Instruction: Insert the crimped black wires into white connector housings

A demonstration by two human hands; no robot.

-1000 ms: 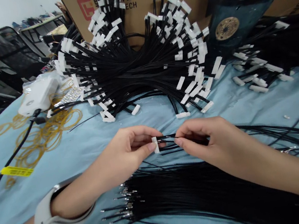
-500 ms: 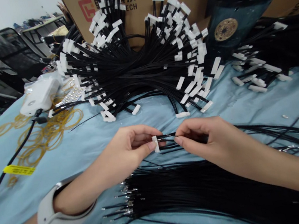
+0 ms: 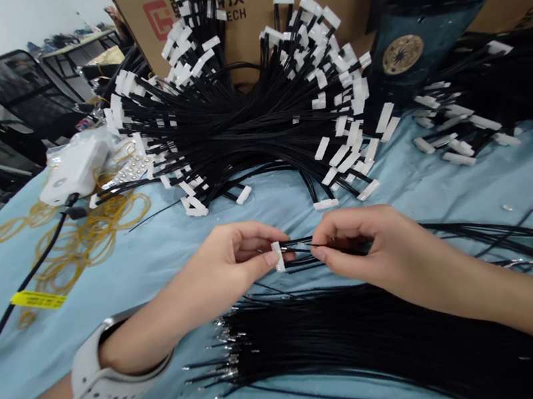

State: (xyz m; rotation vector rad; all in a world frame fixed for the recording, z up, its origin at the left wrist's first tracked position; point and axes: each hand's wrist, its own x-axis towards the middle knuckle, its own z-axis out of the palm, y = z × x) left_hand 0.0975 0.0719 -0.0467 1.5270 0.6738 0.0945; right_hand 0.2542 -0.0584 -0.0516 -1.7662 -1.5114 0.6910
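Your left hand (image 3: 235,255) pinches a white connector housing (image 3: 278,256) between thumb and fingertips, and your right hand (image 3: 364,241) pinches thin black wires (image 3: 305,254) just beside it, the two grips meeting above the blue-covered surface (image 3: 165,259). (That opposed hold seems to keep the housing steady.) Loose crimped wires (image 3: 349,335) lie aligned just below your hands, metal tips together, while wire bundles with white connectors (image 3: 254,120) sit fanned beyond, apparently kept out of your working space.

A small white plastic connector housing (image 3: 278,257) stands crosswise, with several thin black wires (image 3: 303,254) running rightward from it.
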